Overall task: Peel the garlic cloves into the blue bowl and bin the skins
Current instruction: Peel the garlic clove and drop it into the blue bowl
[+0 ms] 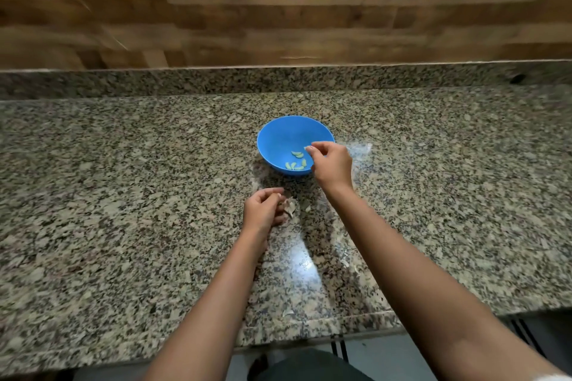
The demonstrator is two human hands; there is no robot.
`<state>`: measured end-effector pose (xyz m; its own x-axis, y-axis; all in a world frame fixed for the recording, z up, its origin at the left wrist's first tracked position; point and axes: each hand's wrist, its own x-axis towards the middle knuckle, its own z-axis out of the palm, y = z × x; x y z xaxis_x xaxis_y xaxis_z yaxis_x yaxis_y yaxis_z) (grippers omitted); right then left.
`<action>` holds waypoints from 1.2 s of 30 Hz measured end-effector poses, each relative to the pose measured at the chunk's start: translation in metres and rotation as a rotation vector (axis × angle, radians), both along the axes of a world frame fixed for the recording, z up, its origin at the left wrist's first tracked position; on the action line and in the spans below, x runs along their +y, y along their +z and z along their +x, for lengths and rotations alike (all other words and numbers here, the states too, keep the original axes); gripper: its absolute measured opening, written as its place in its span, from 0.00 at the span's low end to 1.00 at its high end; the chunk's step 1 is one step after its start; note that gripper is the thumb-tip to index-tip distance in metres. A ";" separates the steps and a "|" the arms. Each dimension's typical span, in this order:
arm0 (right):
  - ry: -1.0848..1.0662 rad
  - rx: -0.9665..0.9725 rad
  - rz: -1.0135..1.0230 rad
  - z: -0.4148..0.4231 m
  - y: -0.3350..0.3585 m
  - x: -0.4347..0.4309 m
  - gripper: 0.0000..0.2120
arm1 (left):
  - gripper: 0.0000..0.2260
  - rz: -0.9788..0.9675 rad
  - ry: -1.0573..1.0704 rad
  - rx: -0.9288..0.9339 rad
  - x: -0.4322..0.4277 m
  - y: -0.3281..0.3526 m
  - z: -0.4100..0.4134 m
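— Closest in, what's the left hand [263, 210] doing?
— I'm seeing it curling round papery garlic [288, 208], six o'clock of the blue bowl [284, 133].
— And the right hand [331, 168]?
— Hovering at the bowl's three o'clock rim, pinching; on what, I can't tell. Inside, peeled cloves [296, 161] are lying.

One blue bowl [278, 136] stands on one granite counter [123, 195]. It holds at least four peeled garlic cloves [296, 153]; blur hides the exact number. Two hands are in frame: one left hand [263, 210] and one right hand [331, 165]. One clump of garlic skin [288, 207] shows at the left fingertips, and about three loose scraps [288, 312] lie on the stone.
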<state>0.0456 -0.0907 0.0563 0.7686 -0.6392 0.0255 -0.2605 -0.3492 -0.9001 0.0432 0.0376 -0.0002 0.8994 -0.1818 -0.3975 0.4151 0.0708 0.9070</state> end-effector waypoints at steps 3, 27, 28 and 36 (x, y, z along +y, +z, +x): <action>-0.020 0.023 0.057 0.003 -0.004 0.000 0.12 | 0.07 -0.001 -0.010 -0.006 0.002 -0.001 0.000; 0.165 0.315 0.240 -0.057 -0.051 0.009 0.09 | 0.05 0.007 -0.097 -0.095 0.011 -0.010 -0.014; 0.147 0.236 0.495 -0.061 -0.046 0.009 0.09 | 0.03 -0.026 -0.134 -0.083 0.011 -0.010 -0.017; 0.109 0.001 1.053 -0.078 -0.028 0.012 0.05 | 0.03 -0.317 -0.204 0.022 0.005 -0.002 -0.026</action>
<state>-0.0329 -0.0782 0.0282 0.8226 -0.2661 -0.5024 -0.2760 0.5857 -0.7621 0.0174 0.0430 -0.0025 0.8239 -0.4736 -0.3113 0.4687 0.2604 0.8441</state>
